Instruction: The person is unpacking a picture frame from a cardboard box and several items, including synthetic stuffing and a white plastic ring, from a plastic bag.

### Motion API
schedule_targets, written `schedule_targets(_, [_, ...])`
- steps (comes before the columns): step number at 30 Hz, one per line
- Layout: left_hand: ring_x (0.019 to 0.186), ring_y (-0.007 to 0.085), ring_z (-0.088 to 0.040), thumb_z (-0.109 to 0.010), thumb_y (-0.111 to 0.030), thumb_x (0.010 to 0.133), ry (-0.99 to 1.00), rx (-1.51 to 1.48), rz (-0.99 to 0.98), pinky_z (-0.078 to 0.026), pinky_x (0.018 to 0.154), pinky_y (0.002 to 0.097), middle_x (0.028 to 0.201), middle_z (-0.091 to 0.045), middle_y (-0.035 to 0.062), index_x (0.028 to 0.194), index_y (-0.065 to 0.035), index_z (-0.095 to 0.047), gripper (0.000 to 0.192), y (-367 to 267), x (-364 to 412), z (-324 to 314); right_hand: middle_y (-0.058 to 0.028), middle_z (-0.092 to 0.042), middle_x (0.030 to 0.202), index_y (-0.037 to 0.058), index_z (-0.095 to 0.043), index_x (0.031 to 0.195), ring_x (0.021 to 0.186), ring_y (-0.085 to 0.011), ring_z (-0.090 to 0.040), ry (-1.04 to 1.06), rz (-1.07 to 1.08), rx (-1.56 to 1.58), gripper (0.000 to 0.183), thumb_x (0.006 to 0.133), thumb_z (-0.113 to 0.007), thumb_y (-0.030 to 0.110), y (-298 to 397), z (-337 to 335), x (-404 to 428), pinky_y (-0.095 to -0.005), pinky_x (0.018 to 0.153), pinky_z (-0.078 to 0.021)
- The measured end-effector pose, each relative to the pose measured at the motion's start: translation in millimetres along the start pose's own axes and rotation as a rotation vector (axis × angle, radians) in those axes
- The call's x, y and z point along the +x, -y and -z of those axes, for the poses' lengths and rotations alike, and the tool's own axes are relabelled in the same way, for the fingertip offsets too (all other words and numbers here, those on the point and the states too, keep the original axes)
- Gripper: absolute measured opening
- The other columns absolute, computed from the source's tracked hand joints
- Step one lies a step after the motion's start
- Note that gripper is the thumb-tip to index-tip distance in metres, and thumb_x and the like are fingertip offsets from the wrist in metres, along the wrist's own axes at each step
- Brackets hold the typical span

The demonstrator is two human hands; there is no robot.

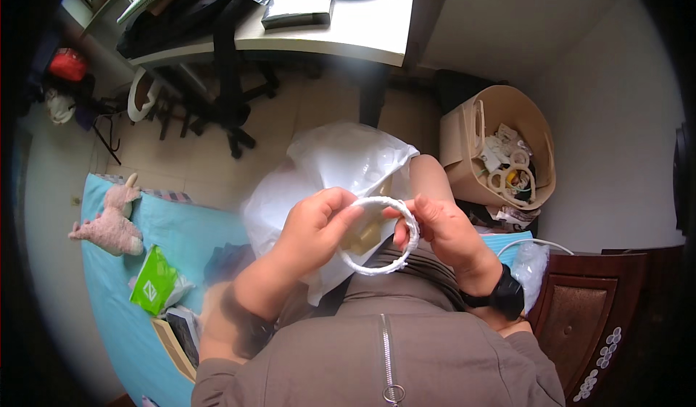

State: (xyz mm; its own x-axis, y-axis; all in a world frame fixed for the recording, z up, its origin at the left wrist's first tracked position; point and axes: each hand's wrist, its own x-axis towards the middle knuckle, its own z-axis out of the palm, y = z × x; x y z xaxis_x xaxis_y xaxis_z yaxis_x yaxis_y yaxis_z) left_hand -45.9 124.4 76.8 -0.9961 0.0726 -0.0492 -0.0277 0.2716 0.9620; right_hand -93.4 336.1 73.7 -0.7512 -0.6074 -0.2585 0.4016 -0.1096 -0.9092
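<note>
A ring wrapped in white strip (375, 270) is held up over my lap. My left hand (321, 225) pinches its upper left rim between thumb and fingers. On the opposite side, my right hand (443, 227) has its fingertips through and around the wrapped rim, with the thumb raised. Beneath the hands a white plastic bag (337, 157) spreads across my legs. Something yellowish-tan (363, 238) shows on or in the bag through the ring's opening; I cannot tell what it is.
A beige bin (454, 130) holding scraps and ring-shaped pieces stands at the right. Left is a bed with a blue sheet (185, 217), a pink plush toy (111, 217) and a green bag (155, 282). Ahead is a desk (375, 32) with a box (298, 10). A dark wooden cabinet (576, 320) is near right.
</note>
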Motion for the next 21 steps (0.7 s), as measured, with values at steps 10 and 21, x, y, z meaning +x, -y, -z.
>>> schedule_targets(10, [0.066,0.0059,-0.050,-0.057,-0.011,0.088,0.069,-0.032,0.109,-0.041,0.059,0.0196,0.075,-0.057,-0.0001,0.090,0.0014,-0.059,0.013,2,-2,-3,-0.0006,-0.057,0.067,0.0016,-0.061,0.090,0.061,-0.0093,-0.054,-0.269,0.634,-1.141,0.018,0.092,-0.052,0.017,-13,-9,3,-0.0252,0.055,-0.0431])
schedule_targets(21, [0.070,0.0055,-0.050,-0.056,-0.013,0.089,0.041,-0.260,0.106,-0.041,0.063,0.0192,0.080,-0.058,0.0002,0.091,0.0006,-0.059,0.014,2,0,4,-0.0115,-0.065,0.086,-0.0045,-0.057,0.108,0.078,-0.0201,-0.062,0.323,-0.199,0.671,0.049,0.096,-0.035,0.037,-29,13,3,-0.0319,0.075,-0.0493])
